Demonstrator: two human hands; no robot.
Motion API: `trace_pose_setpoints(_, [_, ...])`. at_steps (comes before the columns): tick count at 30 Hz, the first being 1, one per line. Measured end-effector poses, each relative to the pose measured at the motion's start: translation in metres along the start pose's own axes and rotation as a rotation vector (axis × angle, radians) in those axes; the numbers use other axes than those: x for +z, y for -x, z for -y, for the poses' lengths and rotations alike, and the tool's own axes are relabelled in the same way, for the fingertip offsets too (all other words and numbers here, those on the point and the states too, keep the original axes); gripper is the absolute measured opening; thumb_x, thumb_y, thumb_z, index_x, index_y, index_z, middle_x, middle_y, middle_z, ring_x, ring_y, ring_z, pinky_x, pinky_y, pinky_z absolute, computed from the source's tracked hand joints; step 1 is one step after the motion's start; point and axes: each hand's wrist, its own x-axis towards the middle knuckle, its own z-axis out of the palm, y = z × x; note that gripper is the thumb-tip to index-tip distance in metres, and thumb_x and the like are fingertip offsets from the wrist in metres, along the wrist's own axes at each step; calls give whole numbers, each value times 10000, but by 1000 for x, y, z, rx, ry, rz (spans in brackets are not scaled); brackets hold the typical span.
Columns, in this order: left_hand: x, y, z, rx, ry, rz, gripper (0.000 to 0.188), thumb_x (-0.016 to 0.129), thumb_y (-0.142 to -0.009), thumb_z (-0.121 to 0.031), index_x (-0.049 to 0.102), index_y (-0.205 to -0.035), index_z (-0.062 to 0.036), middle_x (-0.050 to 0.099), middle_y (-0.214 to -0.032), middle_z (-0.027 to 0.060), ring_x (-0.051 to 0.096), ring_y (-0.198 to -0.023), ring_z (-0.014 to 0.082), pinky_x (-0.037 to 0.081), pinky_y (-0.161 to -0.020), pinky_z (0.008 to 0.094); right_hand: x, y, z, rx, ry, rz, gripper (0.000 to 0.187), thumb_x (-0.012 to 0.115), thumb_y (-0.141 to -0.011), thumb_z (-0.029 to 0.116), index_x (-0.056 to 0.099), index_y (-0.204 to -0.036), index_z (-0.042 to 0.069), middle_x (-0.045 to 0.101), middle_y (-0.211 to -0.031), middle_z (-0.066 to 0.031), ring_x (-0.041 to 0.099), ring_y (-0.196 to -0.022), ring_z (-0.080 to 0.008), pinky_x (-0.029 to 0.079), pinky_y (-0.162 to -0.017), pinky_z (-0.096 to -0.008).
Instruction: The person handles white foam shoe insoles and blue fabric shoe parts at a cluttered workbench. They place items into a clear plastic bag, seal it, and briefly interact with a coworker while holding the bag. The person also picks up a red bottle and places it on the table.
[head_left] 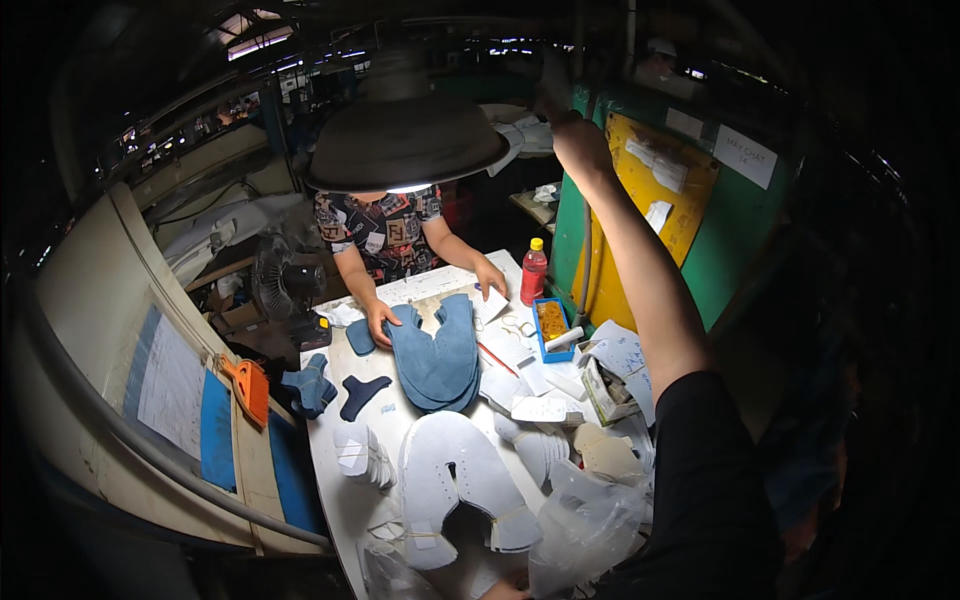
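My right arm reaches up past the hanging lamp [405, 145], beside the green panel. My right hand [573, 130] is dim at its end, and its fingers do not show clearly. A dull pale shape [553, 82] rises just above it; I cannot tell if the hand holds it. Only a sliver of my left hand [507, 590] shows at the lower edge, fingers hidden, below a stack of pale horseshoe-shaped shoe upper pieces [450, 455] with rubber bands round its legs. Beside that stack lies a clear plastic bag [590, 520]. Farther off sits a stack of blue upper pieces [437, 355].
Across the white table [325, 435], a co-worker's hand [380, 322] rests on the blue stack; the other holds white paper [490, 305]. A red bottle [534, 272] and a blue box [552, 325] stand at right. An orange brush [247, 388] hangs on the left panel.
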Motion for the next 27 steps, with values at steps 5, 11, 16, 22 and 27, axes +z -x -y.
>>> trace_pose_setpoints(5, [-20, -7, -8, -34, 34, -30, 744, 748, -909, -322, 519, -1558, -41, 602, -1530, 227, 585, -1403, 363, 436, -1188, 428, 43, -4, 3, 34, 93, 95, 781, 517, -1006, 30, 276, -1711, 262, 718, -1051, -301, 771, -860, -417, 648, -711, -508])
trace_pose_setpoints(11, [-26, -11, -10, -54, 73, -56, 735, 745, -910, -312, 522, -1555, -38, 602, -1530, 228, 584, -1403, 364, 435, -1190, 429, 69, -2, 2, 177, 62, 315, 856, 512, -998, -3, 209, -1729, 322, 754, -1062, -305, 785, -924, -430, 655, -802, -532])
trace_pose_setpoints(16, [-29, -20, -12, -66, 84, -67, 729, 742, -911, -304, 525, -1552, -35, 602, -1530, 229, 584, -1403, 364, 434, -1192, 430, 71, -10, 2, 4, 123, 80, 823, 530, -983, -13, 326, -1694, 347, 708, -1012, -269, 767, -837, -422, 658, -736, -503])
trace_pose_setpoints(22, [-30, -24, -11, -71, 83, -72, 720, 739, -911, -295, 529, -1548, -32, 601, -1531, 230, 584, -1404, 365, 433, -1194, 430, 69, -18, 3, 91, 127, 116, 800, 525, -993, 3, 319, -1699, 316, 690, -1066, -267, 774, -873, -402, 655, -695, -490])
trace_pose_setpoints(27, [-31, -26, -10, -65, 82, -78, 714, 736, -912, -287, 532, -1546, -30, 601, -1531, 230, 584, -1404, 366, 432, -1196, 431, 81, -15, 7, 130, -7, 124, 571, 438, -1105, 227, 367, -1670, 268, 754, -1087, -274, 786, -874, -417, 641, -681, -522])
